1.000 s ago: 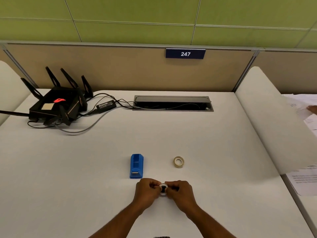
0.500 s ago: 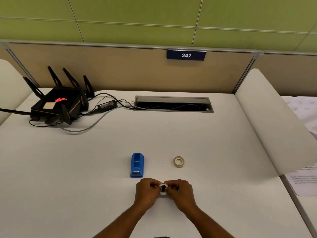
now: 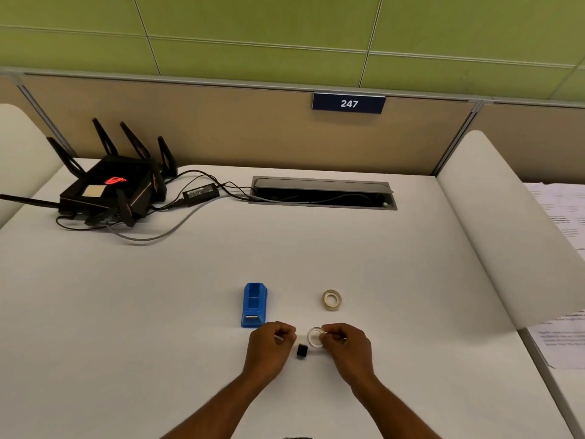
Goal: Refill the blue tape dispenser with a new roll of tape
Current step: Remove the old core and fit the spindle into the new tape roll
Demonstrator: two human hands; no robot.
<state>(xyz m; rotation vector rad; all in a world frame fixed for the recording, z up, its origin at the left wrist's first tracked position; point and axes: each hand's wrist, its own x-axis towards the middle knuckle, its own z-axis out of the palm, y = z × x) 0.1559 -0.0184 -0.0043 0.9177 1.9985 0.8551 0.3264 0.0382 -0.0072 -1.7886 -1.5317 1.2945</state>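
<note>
While right hand [image 3: 345,343] pinches empty clear core ring [image 3: 315,337] upright, left hand [image 3: 273,345] curls loosely, contents unclear. Black hub [image 3: 302,350] lies between hands, apparently freed for reuse. Blue dispenser [image 3: 254,305] just beyond left hand, cradle empty; new roll [image 3: 331,300] beyond right hand, within reach.

A white desk [image 3: 316,248] sits against a tan partition [image 3: 221,128] bearing a dark blue plate marked 247 [image 3: 349,103]. Above it rises a green panelled wall [image 3: 285,23]. A cable hatch [image 3: 323,193] lies open at the desk's back edge. White rounded dividers [image 3: 506,223] flank both sides.
</note>
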